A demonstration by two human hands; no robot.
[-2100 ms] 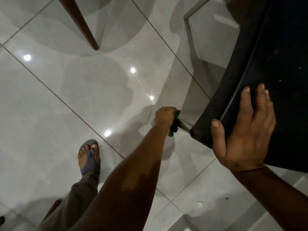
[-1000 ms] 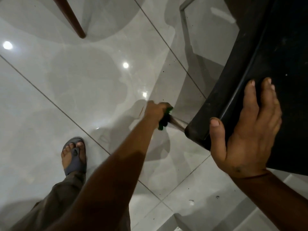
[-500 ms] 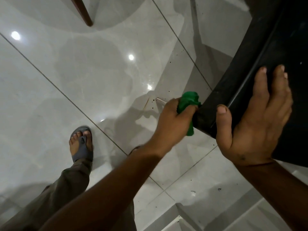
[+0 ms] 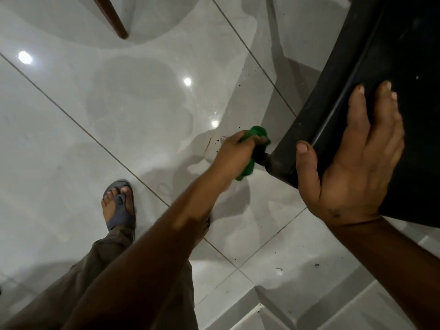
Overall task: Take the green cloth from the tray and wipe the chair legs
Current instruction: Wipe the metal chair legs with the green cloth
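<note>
A black chair seat (image 4: 371,75) fills the upper right of the head view. My right hand (image 4: 352,158) lies flat on its near corner, thumb over the edge and fingers spread on top. Just below that corner, my left hand (image 4: 234,152) is closed around the green cloth (image 4: 254,136), which is wrapped around the top of the chair leg. The leg itself is almost wholly hidden by cloth and hand; only a short dark stub (image 4: 262,160) shows beside the seat.
Glossy pale floor tiles (image 4: 119,120) with light reflections spread below. A brown wooden leg (image 4: 112,17) of other furniture stands at the upper left. My foot in a grey sandal (image 4: 119,206) and my trouser leg are at the lower left. A raised tiled step (image 4: 309,310) runs along the lower right.
My left hand slid the cloth up the chair leg from low near the floor to just under the seat corner. My right hand stayed on the seat.
</note>
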